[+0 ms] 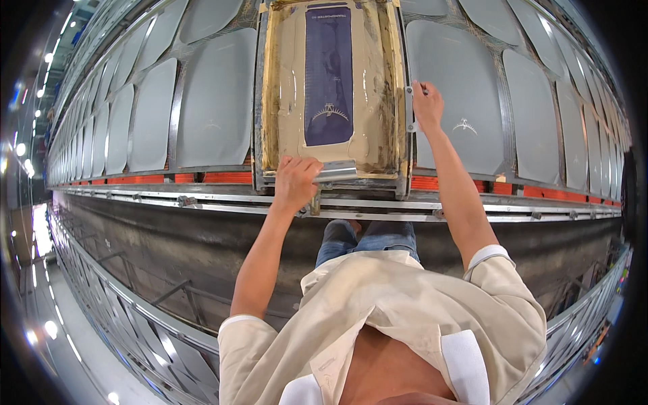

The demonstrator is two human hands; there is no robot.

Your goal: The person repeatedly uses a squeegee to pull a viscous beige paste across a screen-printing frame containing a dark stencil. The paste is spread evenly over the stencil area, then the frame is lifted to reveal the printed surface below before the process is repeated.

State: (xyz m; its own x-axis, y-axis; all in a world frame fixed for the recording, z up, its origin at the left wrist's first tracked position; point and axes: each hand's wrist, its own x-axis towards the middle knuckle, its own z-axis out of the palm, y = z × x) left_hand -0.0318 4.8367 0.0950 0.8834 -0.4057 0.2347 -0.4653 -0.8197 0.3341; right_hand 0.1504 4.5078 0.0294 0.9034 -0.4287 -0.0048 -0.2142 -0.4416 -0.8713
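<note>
A screen-printing frame (268, 101) lies on the long table in front of me. Beige tape or coating borders its mesh, and a dark purple window (329, 77) with a pale arched emblem fills the middle. At the frame's near end my left hand (297, 182) is closed on a metal-bladed squeegee (336, 171). My right hand (428, 106) is beside the frame's right rail, with curled fingers next to a small metal bracket (410, 108). A small dark piece shows at those fingers; what it is cannot be made out.
Grey cut panels (216, 94) line the table on both sides. The panel on the right (462, 88) bears a white arched print. A metal rail (236, 204) runs along the near table edge. Behind me is another rack (155, 324) with grey panels.
</note>
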